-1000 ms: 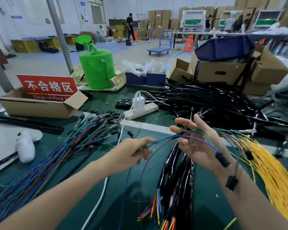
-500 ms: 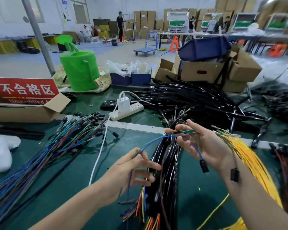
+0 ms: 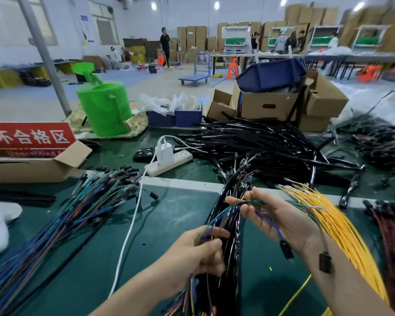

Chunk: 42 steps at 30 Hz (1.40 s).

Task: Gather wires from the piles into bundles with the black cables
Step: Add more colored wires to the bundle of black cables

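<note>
Open mat (image 3: 173, 215) beside black cables (image 3: 234, 258), cord (image 3: 128, 236) crossing

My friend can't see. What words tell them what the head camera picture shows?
The left hand grips and the right hand pinches thin wires over a bundle of black cables on a green table. Yellow wires lie piled at the right, mixed-colour wires at the left.

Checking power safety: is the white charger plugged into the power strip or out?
In: the white charger stands seated on the power strip, its cable trailing toward the camera.
</note>
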Available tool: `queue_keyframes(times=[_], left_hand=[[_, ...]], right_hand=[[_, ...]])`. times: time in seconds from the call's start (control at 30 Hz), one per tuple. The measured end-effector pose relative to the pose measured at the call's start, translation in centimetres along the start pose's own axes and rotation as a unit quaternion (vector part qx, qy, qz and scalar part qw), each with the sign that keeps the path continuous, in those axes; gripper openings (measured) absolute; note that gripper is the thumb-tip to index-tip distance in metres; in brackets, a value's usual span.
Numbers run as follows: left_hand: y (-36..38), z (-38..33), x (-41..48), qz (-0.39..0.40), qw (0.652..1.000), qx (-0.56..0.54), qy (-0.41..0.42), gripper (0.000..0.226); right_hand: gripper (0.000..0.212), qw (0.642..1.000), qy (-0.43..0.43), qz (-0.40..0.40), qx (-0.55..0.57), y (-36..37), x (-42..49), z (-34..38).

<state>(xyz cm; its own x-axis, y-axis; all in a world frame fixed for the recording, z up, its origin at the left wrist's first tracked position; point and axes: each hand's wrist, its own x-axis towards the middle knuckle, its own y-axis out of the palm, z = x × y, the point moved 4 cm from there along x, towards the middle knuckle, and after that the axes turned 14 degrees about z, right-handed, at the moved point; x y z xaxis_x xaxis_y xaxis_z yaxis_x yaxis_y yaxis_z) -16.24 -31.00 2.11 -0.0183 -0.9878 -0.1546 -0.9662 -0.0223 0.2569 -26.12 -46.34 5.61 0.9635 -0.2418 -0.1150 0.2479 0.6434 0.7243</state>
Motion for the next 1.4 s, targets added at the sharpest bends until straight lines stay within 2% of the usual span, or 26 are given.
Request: queue_keyframes(times=[0.07,0.17,0.2,0.33,0.4,0.43,0.57,0.7,0.77,0.83,0.87,0.9,0.93,0.97,1.0,1.03,1.1,1.13,1.17,1.23,1.27,1.4], left_hand=[[-1.1,-0.3,-0.3,-0.021,0.999,-0.041,-0.015,0.017],[-3.8,-1.3,-1.6,-0.042,0.997,0.057,-0.037,0.028],[-4.4,-1.6,-2.2,-0.033,0.994,0.09,-0.045,0.029],[-6.5,-2.0,-4.7,0.005,0.978,0.192,-0.081,0.031],[-7.4,-1.8,-6.0,0.01,0.971,0.22,-0.091,0.031],[-7.8,-1.7,-6.7,0.01,0.969,0.226,-0.096,0.032],[-8.9,-0.9,-9.4,0.027,0.967,0.225,-0.118,0.037],[-6.7,-0.1,-9.3,0.083,0.972,0.186,-0.116,0.034],[-3.3,0.9,-7.4,0.149,0.976,0.133,-0.086,0.03],[0.6,2.0,-5.2,0.204,0.975,0.069,-0.05,0.026],[2.3,2.5,-4.1,0.226,0.973,0.033,-0.04,0.022],[3.6,2.8,-3.2,0.238,0.971,-0.01,-0.034,0.019],[4.5,2.9,-2.3,0.239,0.969,-0.058,-0.033,0.016],[5.0,3.0,-1.4,0.228,0.969,-0.09,-0.031,0.015],[5.1,3.1,-0.7,0.206,0.973,-0.103,-0.029,0.015],[5.1,3.3,0.0,0.181,0.978,-0.104,-0.024,0.015],[4.8,3.6,0.7,0.139,0.985,-0.103,-0.012,0.013],[4.6,3.7,0.9,0.124,0.986,-0.109,-0.008,0.012],[4.6,3.8,1.0,0.113,0.986,-0.119,-0.002,0.012],[4.6,4.1,1.2,0.094,0.987,-0.133,0.011,0.014],[4.6,4.1,1.3,0.087,0.987,-0.136,0.016,0.015],[4.8,4.3,1.5,0.081,0.989,-0.122,0.004,0.017]], right_hand=[[0.02,0.999,0.01,-0.026,0.025,-0.9,-0.6,0.3],[0.063,0.999,0.021,-0.016,0.036,-2.6,-2.2,1.1],[0.063,0.999,0.019,-0.016,0.03,-3.0,-2.7,1.4],[0.047,0.998,-0.04,-0.033,0.024,-4.6,-3.4,2.3],[0.019,0.994,-0.084,-0.051,0.055,-5.1,-3.0,2.9],[0.012,0.989,-0.108,-0.061,0.077,-5.3,-2.8,3.3],[0.019,0.98,-0.153,-0.093,0.088,-5.6,-1.9,4.9],[0.023,0.977,-0.117,-0.176,-0.035,-4.7,0.5,7.6],[0.018,0.977,-0.136,-0.148,-0.07,-3.1,2.2,9.9],[0.009,0.981,-0.152,-0.072,-0.097,-1.5,3.4,12.3],[0.02,0.98,-0.127,-0.065,-0.14,-1.4,3.6,12.9],[0.035,0.967,-0.068,-0.094,-0.226,-1.9,3.4,12.9],[0.044,0.929,0.021,-0.145,-0.34,-2.6,2.7,12.4],[0.039,0.857,0.114,-0.194,-0.463,-3.6,1.7,11.7],[0.022,0.778,0.183,-0.233,-0.553,-4.9,0.7,11.1],[0.005,0.724,0.242,-0.251,-0.596,-6.1,-0.4,10.4],[0.024,0.65,0.329,-0.264,-0.633,-7.7,-3.0,8.8],[0.028,0.63,0.362,-0.258,-0.636,-7.8,-4.5,7.9],[0.03,0.628,0.381,-0.253,-0.629,-8.0,-5.8,6.8],[0.031,0.664,0.381,-0.245,-0.595,-7.8,-7.9,4.1],[0.032,0.668,0.372,-0.246,-0.596,-7.4,-8.6,2.5],[0.023,0.625,0.296,-0.279,-0.666,-6.0,-10.1,-1.8]])
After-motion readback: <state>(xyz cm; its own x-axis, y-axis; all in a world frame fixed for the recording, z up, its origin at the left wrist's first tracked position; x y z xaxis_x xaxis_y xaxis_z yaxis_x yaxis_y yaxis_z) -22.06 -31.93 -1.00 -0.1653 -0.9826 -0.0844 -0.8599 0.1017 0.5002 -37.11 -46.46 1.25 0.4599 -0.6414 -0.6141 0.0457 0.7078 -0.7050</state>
